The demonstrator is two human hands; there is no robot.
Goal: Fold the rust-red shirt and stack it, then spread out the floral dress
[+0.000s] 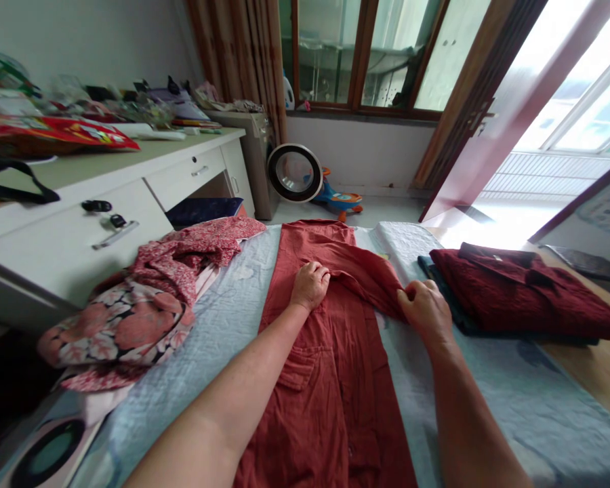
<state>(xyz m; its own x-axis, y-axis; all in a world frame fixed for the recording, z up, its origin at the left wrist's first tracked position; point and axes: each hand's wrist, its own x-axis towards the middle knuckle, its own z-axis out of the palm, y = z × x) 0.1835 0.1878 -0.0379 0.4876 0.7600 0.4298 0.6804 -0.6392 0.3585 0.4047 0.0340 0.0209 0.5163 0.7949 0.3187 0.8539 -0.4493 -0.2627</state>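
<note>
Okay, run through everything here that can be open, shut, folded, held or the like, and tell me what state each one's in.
Red garment: spread out, wrinkled
Left hand: resting on the garment, fingers curled
Right hand: pinching the garment's cloth
Patterned clothes: heaped loosely
Dark red clothing: folded, stacked
Washing machine door: open
Room door: open
Desk drawer: shut
Curtain: gathered aside

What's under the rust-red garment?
A pale blue cover shows along both sides of the rust-red garment. Whether anything else lies beneath its middle can't be seen; the garment covers it.
</note>
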